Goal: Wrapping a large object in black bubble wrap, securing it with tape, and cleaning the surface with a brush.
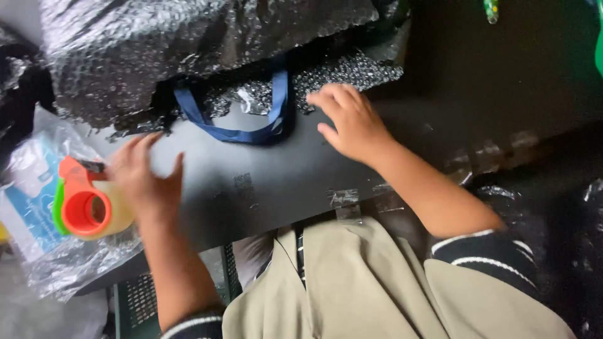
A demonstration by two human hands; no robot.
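Your left hand rests open-fingered against the tape dispenser at nine o'clock on the desk, your right hand, fingers spread, pressing flat at one o'clock.

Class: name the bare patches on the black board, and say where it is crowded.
Bare: the black board between left hand and right hand, below the blue strap. Crowded: bubble wrap along the far edge; tape dispenser at the left.

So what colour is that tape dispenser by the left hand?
The tape dispenser is orange with a green edge, seen clearly in the head view beside the left hand.
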